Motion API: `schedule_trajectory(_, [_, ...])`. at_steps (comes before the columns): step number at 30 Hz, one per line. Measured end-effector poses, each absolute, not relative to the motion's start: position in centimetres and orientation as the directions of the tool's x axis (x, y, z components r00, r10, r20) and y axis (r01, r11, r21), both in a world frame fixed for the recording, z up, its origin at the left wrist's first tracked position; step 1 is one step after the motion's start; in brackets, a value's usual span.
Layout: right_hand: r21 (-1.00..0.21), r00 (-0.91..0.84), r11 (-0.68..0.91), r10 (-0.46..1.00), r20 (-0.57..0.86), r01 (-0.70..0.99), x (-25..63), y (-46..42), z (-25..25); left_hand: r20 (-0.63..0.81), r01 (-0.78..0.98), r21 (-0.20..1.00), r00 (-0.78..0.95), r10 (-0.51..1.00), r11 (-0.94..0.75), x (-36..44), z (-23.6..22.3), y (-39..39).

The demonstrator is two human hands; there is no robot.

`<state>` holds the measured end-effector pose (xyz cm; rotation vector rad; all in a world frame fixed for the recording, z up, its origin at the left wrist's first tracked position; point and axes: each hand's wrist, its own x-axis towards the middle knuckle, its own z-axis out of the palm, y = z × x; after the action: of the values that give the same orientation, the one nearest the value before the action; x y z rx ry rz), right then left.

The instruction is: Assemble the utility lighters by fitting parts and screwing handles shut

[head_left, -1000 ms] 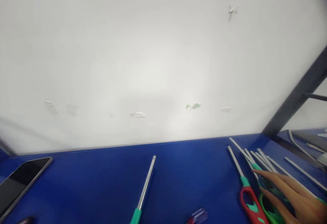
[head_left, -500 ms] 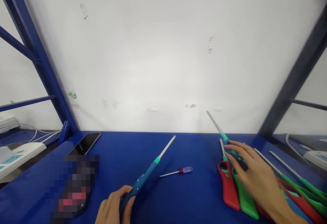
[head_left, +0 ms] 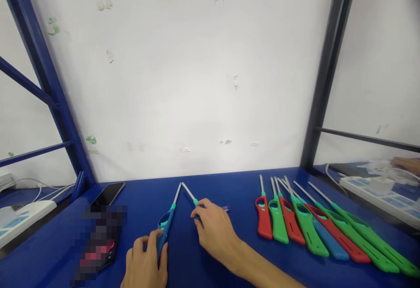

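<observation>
My left hand (head_left: 146, 261) is closed around the handle of a blue long-necked lighter (head_left: 166, 224), its metal tube pointing away toward the wall. My right hand (head_left: 218, 232) grips a second long-necked lighter (head_left: 189, 194); the palm and fingers cover its handle, leaving the metal tube and teal collar in sight. The two tube tips come close together near the back of the blue table (head_left: 183, 266). Mostly hidden behind my right hand is a small screwdriver (head_left: 226, 208), with only the end of its clear purple handle showing.
Several red, green and blue long-necked lighters (head_left: 285, 218) lie side by side on the right, some overlapping. A phone (head_left: 109, 194) and a blurred dark object (head_left: 98, 244) rest at the left. White power strips (head_left: 26, 218) stand beyond the blue frame posts (head_left: 62, 100).
My right hand has come left from the lighter row with a lighter in it, partly covering the screwdriver. The left lighter now points straighter ahead. The view has turned right.
</observation>
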<state>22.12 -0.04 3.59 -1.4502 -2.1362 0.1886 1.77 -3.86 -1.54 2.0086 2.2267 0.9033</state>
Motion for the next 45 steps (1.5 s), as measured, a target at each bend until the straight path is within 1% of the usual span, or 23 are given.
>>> schedule_trajectory(3, [-0.379, -0.3, 0.409, 0.901, 0.315, 0.83, 19.9, 0.3, 3.2, 0.365, 0.917, 0.397, -0.134, 0.921, -0.024, 1.7, -1.8, -3.6])
schedule_trajectory(7, [-0.377, -0.356, 0.469, 0.873, 0.332, 0.799, 19.5, 0.8, 3.8, 0.405, 0.917, 0.38, -0.047, 0.913, -0.121, 1.8, -2.1, -3.6])
schedule_trajectory(10, [-0.357, -0.37, 0.469, 0.875, 0.312, 0.808, 21.3, 1.6, 4.3, 0.427, 0.913, 0.343, 0.058, 0.902, -0.222, 1.8, -2.2, -4.2])
schedule_trajectory(13, [-0.315, -0.378, 0.448, 0.889, 0.258, 0.837, 24.2, 2.5, 4.2, 0.423, 0.901, 0.298, 0.17, 0.89, -0.314, 2.0, -2.2, -4.9])
schedule_trajectory(16, [-0.27, -0.416, 0.463, 0.883, 0.216, 0.844, 26.5, 3.2, 3.7, 0.42, 0.899, 0.256, 0.228, 0.879, -0.356, 2.1, -2.3, -5.0])
schedule_trajectory(20, [-0.233, -0.415, 0.457, 0.886, 0.208, 0.859, 27.4, 3.5, 3.5, 0.413, 0.905, 0.205, 0.265, 0.871, -0.372, 1.8, -3.0, -4.1])
schedule_trajectory(23, [-0.212, -0.327, 0.373, 0.918, 0.224, 0.903, 28.0, 4.1, 4.3, 0.438, 0.909, 0.178, 0.271, 0.857, -0.378, 1.6, -3.5, -3.4])
schedule_trajectory(25, [-0.198, -0.223, 0.271, 0.946, 0.235, 0.942, 29.2, 4.7, 5.0, 0.461, 0.909, 0.172, 0.268, 0.846, -0.381, 1.8, -3.7, -3.4])
schedule_trajectory(29, [-0.167, 0.025, 0.016, 0.97, 0.241, 0.986, 33.0, 6.1, 6.1, 0.495, 0.908, 0.173, 0.255, 0.83, -0.382, 2.3, -3.7, -3.8])
schedule_trajectory(31, [-0.156, 0.097, -0.062, 0.969, 0.228, 0.986, 34.5, 6.6, 6.3, 0.499, 0.908, 0.17, 0.254, 0.828, -0.382, 2.2, -3.8, -3.8])
schedule_trajectory(32, [-0.153, 0.109, -0.077, 0.969, 0.22, 0.985, 34.9, 6.8, 6.3, 0.498, 0.908, 0.167, 0.259, 0.827, -0.385, 2.2, -3.8, -3.8])
schedule_trajectory(35, [-0.163, 0.065, -0.033, 0.979, 0.191, 0.986, 34.7, 7.0, 6.1, 0.491, 0.903, 0.153, 0.284, 0.823, -0.402, 1.8, -4.1, -3.5])
schedule_trajectory(41, [-0.262, -0.25, 0.267, 0.964, 0.095, 0.928, 31.6, 5.9, 5.5, 0.498, 0.906, 0.161, 0.269, 0.825, -0.392, 1.7, -4.4, -3.7])
schedule_trajectory(45, [-0.3, -0.332, 0.333, 0.942, 0.056, 0.894, 30.3, 5.2, 4.6, 0.507, 0.913, 0.197, 0.216, 0.834, -0.356, 1.8, -4.0, -4.0])
